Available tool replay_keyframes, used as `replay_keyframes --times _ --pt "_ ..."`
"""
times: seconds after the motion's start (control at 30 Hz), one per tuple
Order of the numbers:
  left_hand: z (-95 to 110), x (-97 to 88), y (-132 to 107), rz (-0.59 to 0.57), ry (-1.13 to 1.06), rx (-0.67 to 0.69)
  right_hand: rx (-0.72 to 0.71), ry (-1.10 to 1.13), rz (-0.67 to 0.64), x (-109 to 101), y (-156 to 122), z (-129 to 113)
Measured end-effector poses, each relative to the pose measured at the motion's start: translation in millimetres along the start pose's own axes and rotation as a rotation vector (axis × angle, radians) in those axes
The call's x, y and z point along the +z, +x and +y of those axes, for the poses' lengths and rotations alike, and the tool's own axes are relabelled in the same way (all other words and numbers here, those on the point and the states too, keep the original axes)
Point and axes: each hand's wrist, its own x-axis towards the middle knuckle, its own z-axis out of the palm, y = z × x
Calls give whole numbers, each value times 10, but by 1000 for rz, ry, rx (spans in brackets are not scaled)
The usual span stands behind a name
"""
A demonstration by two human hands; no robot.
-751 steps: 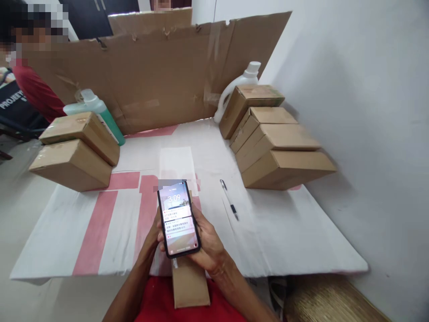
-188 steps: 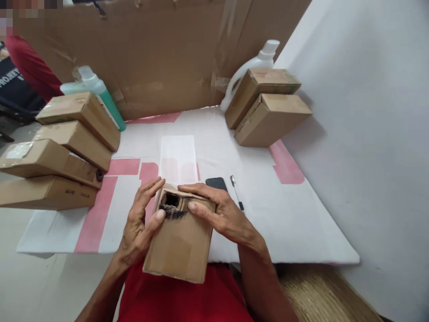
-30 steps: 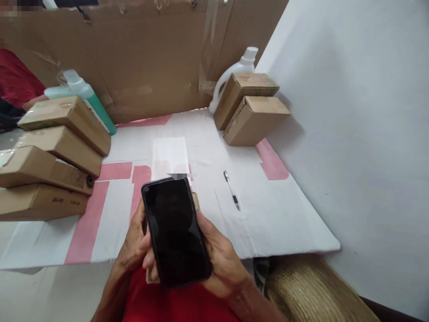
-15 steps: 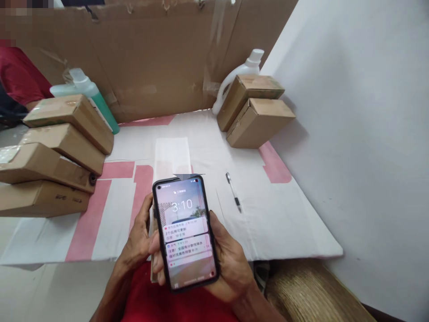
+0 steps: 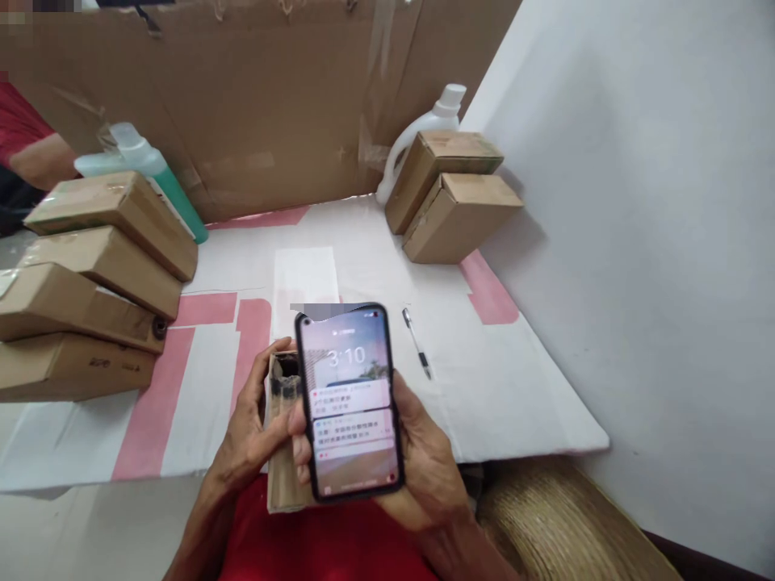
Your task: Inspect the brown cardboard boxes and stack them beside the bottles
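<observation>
My right hand (image 5: 424, 460) is wrapped round a black phone (image 5: 351, 401), held upright with its lit lock screen facing me. My left hand (image 5: 254, 432) grips a small brown cardboard box (image 5: 283, 452) with a torn dark hole at its top end; the box sits just left of and behind the phone, over my lap at the near table edge. A pen (image 5: 416, 343) lies on the white and pink table cover (image 5: 514, 387), a little beyond my right hand.
Several brown boxes (image 5: 90, 274) are stacked at the left beside a green bottle (image 5: 151, 173). Two boxes (image 5: 454, 198) lean by a white jug (image 5: 424, 133) at the back right. A cardboard screen (image 5: 260, 105) stands behind; another person's arm (image 5: 42, 157) shows far left. A wall closes the right.
The phone has shifted to the right, uncovering the torn box in my left hand. Its screen, dark a second ago, is lit.
</observation>
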Motion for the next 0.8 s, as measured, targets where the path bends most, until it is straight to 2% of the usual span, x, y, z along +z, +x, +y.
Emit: replay_keyframes --times 0.07,0.13,0.2,0.27,0.37,0.43,0.5,0.57,0.7,0.8 --pt "8 8 -9 -2 -11 -7 -120 -47 13 -46 -16 -166" --pt "40 25 -18 11 -19 -13 -268 -125 80 -174 -24 -355" --pt "70 40 -23 20 -11 -13 -410 -203 223 -409 -2 -511" --pt "81 46 -24 15 -16 -17 -491 -271 418 -741 57 -592" --pt "70 43 -22 12 -22 -16 -493 -492 687 -1303 175 -555" --pt "63 43 -21 11 -11 -16 -467 -796 815 -1615 233 -474" --pt "65 51 -20 14 -3 -20 -457 -1089 907 -1829 255 -401" --pt "70 67 -19 21 -7 -22 -463 -1255 962 -1952 245 -363" --pt "40 92 -20 29 -41 14 -474 -1398 1014 -2072 202 -352" --pt "-60 86 -17 44 -64 47 -490 -1659 1066 -2141 199 -304"
